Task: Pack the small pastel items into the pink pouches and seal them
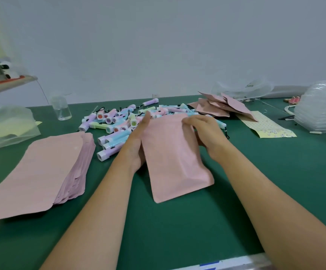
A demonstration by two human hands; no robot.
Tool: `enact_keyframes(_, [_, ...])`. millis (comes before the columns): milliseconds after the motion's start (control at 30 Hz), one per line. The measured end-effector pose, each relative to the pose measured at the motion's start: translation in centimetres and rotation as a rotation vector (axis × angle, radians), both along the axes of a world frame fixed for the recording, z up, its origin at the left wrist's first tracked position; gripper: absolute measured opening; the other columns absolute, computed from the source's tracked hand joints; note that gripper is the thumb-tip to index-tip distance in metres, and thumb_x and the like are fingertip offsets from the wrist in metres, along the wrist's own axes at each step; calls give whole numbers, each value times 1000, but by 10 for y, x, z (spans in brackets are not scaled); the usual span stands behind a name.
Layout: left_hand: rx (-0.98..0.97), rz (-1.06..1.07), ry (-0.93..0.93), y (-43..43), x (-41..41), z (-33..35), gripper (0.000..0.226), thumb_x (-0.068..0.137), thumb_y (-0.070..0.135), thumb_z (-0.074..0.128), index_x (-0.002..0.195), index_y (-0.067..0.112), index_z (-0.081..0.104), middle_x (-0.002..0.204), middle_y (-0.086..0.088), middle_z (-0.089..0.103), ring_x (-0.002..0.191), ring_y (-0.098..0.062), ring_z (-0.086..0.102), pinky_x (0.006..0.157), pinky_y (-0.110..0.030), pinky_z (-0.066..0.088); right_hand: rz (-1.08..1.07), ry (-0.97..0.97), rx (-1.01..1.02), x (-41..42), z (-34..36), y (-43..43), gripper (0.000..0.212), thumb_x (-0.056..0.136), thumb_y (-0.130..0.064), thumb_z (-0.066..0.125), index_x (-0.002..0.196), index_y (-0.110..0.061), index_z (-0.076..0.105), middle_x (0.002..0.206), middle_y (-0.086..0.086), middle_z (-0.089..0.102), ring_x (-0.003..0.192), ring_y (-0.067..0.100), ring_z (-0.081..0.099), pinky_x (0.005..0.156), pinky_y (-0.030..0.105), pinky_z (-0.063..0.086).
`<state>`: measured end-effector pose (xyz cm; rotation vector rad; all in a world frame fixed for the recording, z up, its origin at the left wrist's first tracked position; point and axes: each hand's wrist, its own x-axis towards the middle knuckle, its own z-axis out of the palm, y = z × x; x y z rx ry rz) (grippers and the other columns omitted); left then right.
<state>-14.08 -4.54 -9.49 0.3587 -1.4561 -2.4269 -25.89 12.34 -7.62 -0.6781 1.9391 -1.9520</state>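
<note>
While I hold this pink pouch (pixel 173 152) over the green table (pixel 177 230), tilted with its mouth away from me, the risks I see all concern that far edge. My left hand (pixel 138 141) grips the pouch's left side, with the thumb straight along the edge and the fingers hidden behind it. My right hand (pixel 207 133) pinches the top right corner between curled fingers and thumb. I cannot tell from here whether the mouth is open or whether anything is inside, though the lower end looks slightly puffed. If I press the strip shut from the right corner only, I judge it may close crooked and leave a gap on the left for the contents to slip through. Sealing it empty would waste a pouch. The heap of little pastel torches (pixel 117 121) lies just beyond the pouch and to its left, some trailing black cords; a cord caught in the mouth would spoil the seal. The stack of flat pouches (pixel 41 172) sits to the pouch's left, near my forearm, where a careless sweep could fan it out. A loose pile of pouches (pixel 222 106) lies beyond the pouch to its right.
</note>
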Motion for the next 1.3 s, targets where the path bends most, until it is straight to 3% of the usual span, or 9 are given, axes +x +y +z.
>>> enact_keyframes(100, [-61,130,-101,-2,-1,-3,61,80,42,88,130,9,72,119,-13,78,99,-26,77,71,-32,62,48,35,78,-1,-8,-1,14,88,-31,69,83,-23,80,88,-6,71,79,17,64,65,27,48])
enact_keyframes(233, [-91,129,-91,-4,-2,-6,62,77,34,90,129,8,71,115,-13,79,99,-27,76,67,-31,62,129,71,101,-7,-12,5,20,86,-41,75,83,-23,80,93,-4,77,85,15,69,77,31,49])
enact_keyframes(367, [-174,126,-77,-6,-3,-10,42,72,31,90,112,20,81,108,-8,81,90,-20,79,69,-28,62,141,104,133,-12,-17,8,19,91,-31,74,86,-13,80,93,7,78,80,17,69,79,35,52])
enact_keyframes(567, [-298,103,-111,-3,-6,-12,62,51,38,100,108,21,83,115,-4,80,103,-21,77,88,-34,62,32,158,131,-9,-17,5,20,88,-18,71,70,-10,72,69,2,64,62,9,58,59,21,46])
enact_keyframes(667, [-358,87,-140,-2,-7,-12,65,45,38,103,106,23,83,113,-1,80,104,-22,77,91,-36,62,34,176,104,-7,-16,5,21,89,-15,67,77,3,63,74,6,55,69,16,50,62,27,40])
enact_keyframes(800, [-380,44,-152,-2,-4,-11,67,49,32,104,112,23,81,112,-2,81,103,-25,78,91,-40,63,160,91,186,-8,-15,9,16,87,-23,70,81,-9,71,83,8,71,76,23,67,67,30,50])
enact_keyframes(933, [-398,53,-146,0,-3,-9,65,45,35,103,107,30,84,122,-5,77,110,-29,75,100,-46,59,217,100,225,-6,-19,9,51,80,-39,81,107,3,72,105,18,76,94,35,75,81,43,59])
enact_keyframes(1133, [-358,49,-161,-2,-3,-9,66,50,25,106,110,27,80,115,-8,79,110,-31,75,105,-49,57,221,160,193,-3,-18,8,69,75,-43,84,106,15,64,101,32,70,79,33,69,77,44,52])
enact_keyframes(1300, [-366,73,-180,1,-5,-9,79,44,30,107,114,29,71,124,-8,73,114,-31,71,103,-48,58,232,161,160,-6,-19,7,45,76,-35,81,101,2,74,97,21,77,82,31,76,75,41,58])
